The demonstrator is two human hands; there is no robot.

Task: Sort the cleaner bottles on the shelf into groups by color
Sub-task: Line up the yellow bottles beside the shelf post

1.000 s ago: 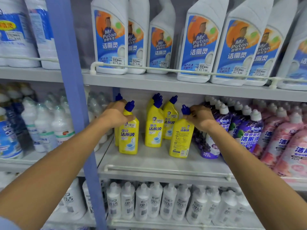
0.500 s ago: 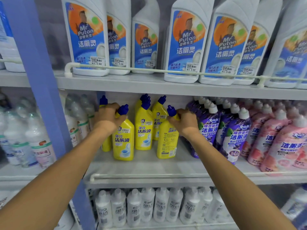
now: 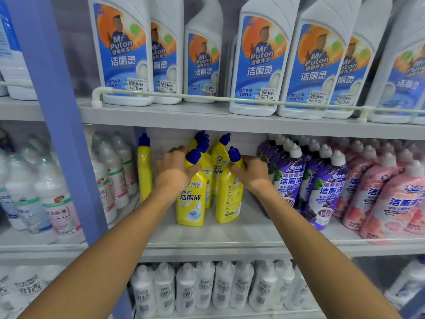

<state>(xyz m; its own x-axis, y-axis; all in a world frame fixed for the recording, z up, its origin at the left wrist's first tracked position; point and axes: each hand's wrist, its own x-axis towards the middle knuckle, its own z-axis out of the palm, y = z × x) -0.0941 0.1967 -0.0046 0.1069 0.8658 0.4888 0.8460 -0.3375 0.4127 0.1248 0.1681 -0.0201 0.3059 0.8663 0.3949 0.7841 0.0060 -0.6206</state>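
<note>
Middle shelf (image 3: 230, 240), left end: two grips.
Left hand (image 3: 174, 176) curls round left yellow bottle's (image 3: 190, 203) neck; right hand (image 3: 253, 176) round right yellow bottle's (image 3: 228, 199) neck. Bottles just beside each other, purple bottles (image 3: 289, 180) rightward.

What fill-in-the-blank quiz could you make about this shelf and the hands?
The left hand grips a ___ bottle. Its cap is ___. The right hand grips a second bottle; between it and the pink bottles stand ___ ones.
Missing words: yellow, blue, purple.
</note>
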